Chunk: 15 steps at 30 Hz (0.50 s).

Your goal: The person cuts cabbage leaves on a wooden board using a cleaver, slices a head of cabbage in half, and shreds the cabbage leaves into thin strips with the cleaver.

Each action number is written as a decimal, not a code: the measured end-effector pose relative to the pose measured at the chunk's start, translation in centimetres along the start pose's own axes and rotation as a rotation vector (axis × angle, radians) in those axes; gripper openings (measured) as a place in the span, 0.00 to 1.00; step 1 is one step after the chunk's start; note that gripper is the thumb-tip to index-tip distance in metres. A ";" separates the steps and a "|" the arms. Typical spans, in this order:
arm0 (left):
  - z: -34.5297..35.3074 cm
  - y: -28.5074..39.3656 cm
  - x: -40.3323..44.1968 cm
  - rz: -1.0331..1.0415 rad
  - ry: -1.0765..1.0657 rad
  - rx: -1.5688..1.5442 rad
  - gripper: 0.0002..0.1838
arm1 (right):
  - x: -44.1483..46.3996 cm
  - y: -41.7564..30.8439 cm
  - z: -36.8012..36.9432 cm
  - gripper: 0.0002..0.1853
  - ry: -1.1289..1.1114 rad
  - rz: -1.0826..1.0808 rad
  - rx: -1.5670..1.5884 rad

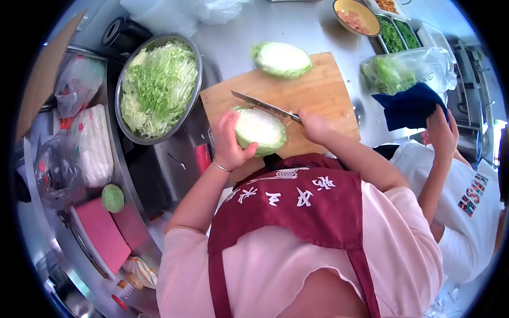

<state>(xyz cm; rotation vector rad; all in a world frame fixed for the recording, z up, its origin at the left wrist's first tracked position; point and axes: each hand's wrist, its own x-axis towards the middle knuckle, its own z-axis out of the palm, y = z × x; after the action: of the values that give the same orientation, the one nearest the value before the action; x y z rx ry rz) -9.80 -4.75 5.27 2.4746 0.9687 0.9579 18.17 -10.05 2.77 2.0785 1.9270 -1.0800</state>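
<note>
Left hand curled part-open around a cut cabbage half at the cutting board's near left. Right hand closed round the knife's handle, blade above the board. Second half straddled the board's far edge. Left of board: steel bowl, shredded cabbage inside. Right of board: co-worker's hand gripped dark blue cloth.

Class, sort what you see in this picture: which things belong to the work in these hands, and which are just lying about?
Part of the work:
- left hand holding a cabbage
- right hand gripping a knife
- cutting board
- second cabbage
- probably the shredded cabbage in its metal bowl

Seemingly lying about:
- spoon
- bag of greens
- yellow bowl
- bottle
</note>
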 end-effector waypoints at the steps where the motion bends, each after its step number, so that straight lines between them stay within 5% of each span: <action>1: -0.2 -0.1 -0.9 -0.006 -0.002 0.009 0.46 | -0.3 -0.2 0.1 0.10 0.026 -0.005 0.027; 3: -0.2 0.1 -3.1 -0.311 0.140 -0.037 0.55 | -1.3 -0.4 0.2 0.10 0.075 0.003 0.073; 5: -0.1 0.8 -4.9 -0.408 0.146 -0.028 0.53 | -2.0 -0.3 0.3 0.11 0.128 0.012 0.114; 7: 0.4 1.3 -6.6 -0.922 0.223 -0.430 0.42 | -2.5 0.1 1.0 0.11 0.274 -0.011 0.179; 9: 0.3 -0.8 -8.5 -1.066 0.164 -0.557 0.35 | -3.0 0.9 2.0 0.11 0.332 -0.066 0.202; 11: -2.9 3.0 -5.0 -1.341 0.223 -1.234 0.32 | -3.5 1.4 2.4 0.11 0.387 -0.128 0.222; 13: -2.5 3.4 -5.1 -1.326 0.302 -1.402 0.32 | -4.1 1.8 2.6 0.10 0.347 -0.078 0.211; 15: -0.2 2.6 -5.9 -1.118 0.234 -1.052 0.32 | -4.4 2.3 3.1 0.10 0.383 -0.095 0.239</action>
<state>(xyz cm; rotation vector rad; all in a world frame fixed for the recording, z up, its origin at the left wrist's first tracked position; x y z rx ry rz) -11.88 -10.64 3.91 0.7617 1.2142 0.9325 19.23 -15.77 2.10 2.5017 2.1769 -1.0359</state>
